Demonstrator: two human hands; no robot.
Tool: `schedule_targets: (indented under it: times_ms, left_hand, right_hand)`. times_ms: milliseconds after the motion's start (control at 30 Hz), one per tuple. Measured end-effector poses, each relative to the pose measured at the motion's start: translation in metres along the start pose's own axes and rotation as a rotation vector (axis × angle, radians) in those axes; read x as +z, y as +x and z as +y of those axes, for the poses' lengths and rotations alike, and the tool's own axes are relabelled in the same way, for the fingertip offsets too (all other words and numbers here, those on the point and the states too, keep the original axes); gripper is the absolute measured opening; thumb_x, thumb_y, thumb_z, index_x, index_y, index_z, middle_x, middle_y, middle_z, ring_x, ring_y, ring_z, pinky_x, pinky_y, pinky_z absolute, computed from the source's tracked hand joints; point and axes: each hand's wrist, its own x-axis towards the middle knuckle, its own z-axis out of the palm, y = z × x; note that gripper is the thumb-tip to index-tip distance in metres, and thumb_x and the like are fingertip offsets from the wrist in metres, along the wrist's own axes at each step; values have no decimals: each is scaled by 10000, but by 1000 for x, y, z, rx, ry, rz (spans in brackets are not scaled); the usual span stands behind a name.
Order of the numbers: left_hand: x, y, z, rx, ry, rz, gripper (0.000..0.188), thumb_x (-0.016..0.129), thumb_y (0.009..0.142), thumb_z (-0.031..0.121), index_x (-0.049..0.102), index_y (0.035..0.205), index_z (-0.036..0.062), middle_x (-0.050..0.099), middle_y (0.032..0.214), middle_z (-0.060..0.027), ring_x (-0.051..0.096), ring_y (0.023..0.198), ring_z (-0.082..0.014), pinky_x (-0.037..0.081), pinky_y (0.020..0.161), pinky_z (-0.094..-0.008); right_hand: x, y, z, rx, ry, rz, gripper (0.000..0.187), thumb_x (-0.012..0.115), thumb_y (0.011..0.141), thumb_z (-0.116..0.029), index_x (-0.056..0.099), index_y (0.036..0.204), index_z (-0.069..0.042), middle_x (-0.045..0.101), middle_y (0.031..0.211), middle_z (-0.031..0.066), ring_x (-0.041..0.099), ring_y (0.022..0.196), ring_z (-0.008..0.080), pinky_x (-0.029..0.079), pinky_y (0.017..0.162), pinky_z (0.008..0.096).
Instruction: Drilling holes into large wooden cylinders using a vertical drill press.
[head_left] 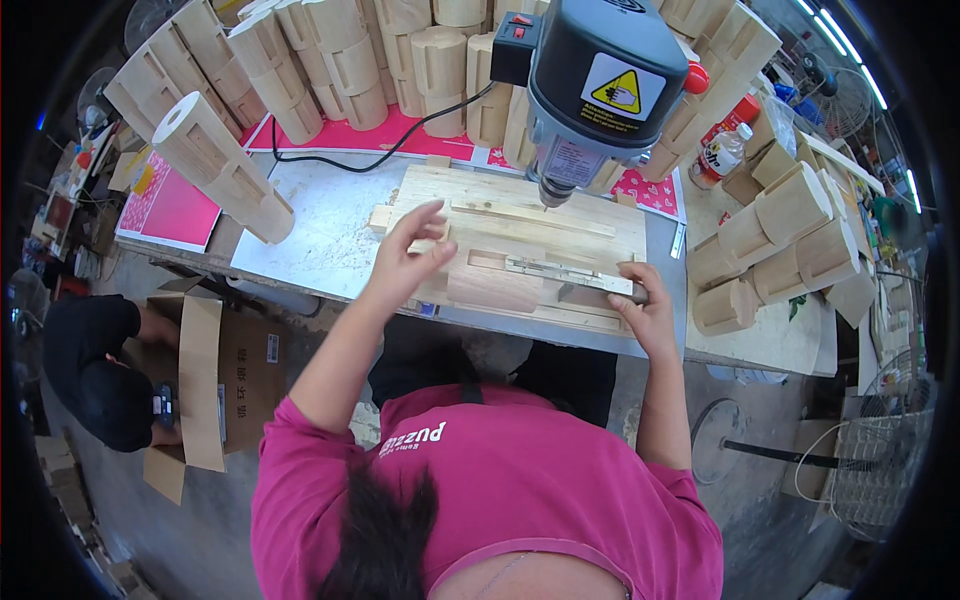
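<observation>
A round-sided wooden block [492, 288] with a rectangular recess lies on a wooden board jig [625, 235] under the drill press [590, 85]. The drill's tip hangs above the board, apart from the block. Along the block's right part runs a narrow slotted strip [565, 273], pale with metal-looking parts. My right hand [648, 308] is closed round the strip's right end, with a dark part showing between thumb and fingers. My left hand [405, 262] is raised by the block's left end, fingers apart and nothing in them.
Stacked wooden cylinders [345, 60] line the back of the table, and one leaning stack [220, 165] stands left. More cylinders [785, 240] lie right, near a plastic bottle [722, 155]. A black cable [375, 160] crosses behind. A person [100, 370] bends over a cardboard box [245, 385] at left.
</observation>
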Motion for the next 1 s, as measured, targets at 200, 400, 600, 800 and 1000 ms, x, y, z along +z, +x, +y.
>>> schedule_targets:
  times_ms: [200, 400, 600, 800, 1000]
  left_hand:
    - [24, -46, -20, 320, 675, 76, 564, 774, 633, 207, 568, 1115, 0, 547, 883, -81, 564, 764, -191, 462, 635, -305]
    - [37, -25, -48, 535, 767, 42, 519, 787, 557, 219, 607, 996, 9, 556, 836, -80, 541, 756, -259, 415, 664, -357]
    - [43, -15, -48, 517, 947, 145, 556, 786, 547, 256, 603, 1034, 59, 555, 914, -46, 503, 898, -237, 326, 786, -377]
    - [44, 18, -51, 469, 978, 195, 574, 789, 533, 277, 615, 1045, 86, 570, 832, -12, 506, 859, -220, 333, 772, -374]
    - [15, 39, -58, 408, 883, 60, 545, 792, 532, 261, 632, 1030, 109, 569, 746, 12, 513, 843, -202, 342, 760, -359]
  right_hand:
    - [-9, -15, 5, 8, -620, 73, 481, 729, 713, -199, 501, 1107, -43, 581, 939, 164, 580, 864, 270, 451, 723, 342]
    - [4, -3, 11, 261, -446, -19, 355, 686, 778, -190, 493, 1024, -21, 608, 699, 148, 606, 622, 285, 461, 575, 348]
    - [5, 8, 19, 260, -423, 31, 372, 700, 766, -197, 488, 1016, -19, 596, 699, 155, 581, 606, 271, 442, 564, 347]
    - [7, 38, 32, 293, -538, 103, 476, 747, 711, -250, 493, 1035, -10, 566, 643, 125, 542, 561, 260, 424, 547, 363]
    - [22, 45, 33, 280, -479, 180, 510, 764, 689, -260, 498, 1037, 3, 553, 614, 118, 531, 547, 261, 417, 535, 365]
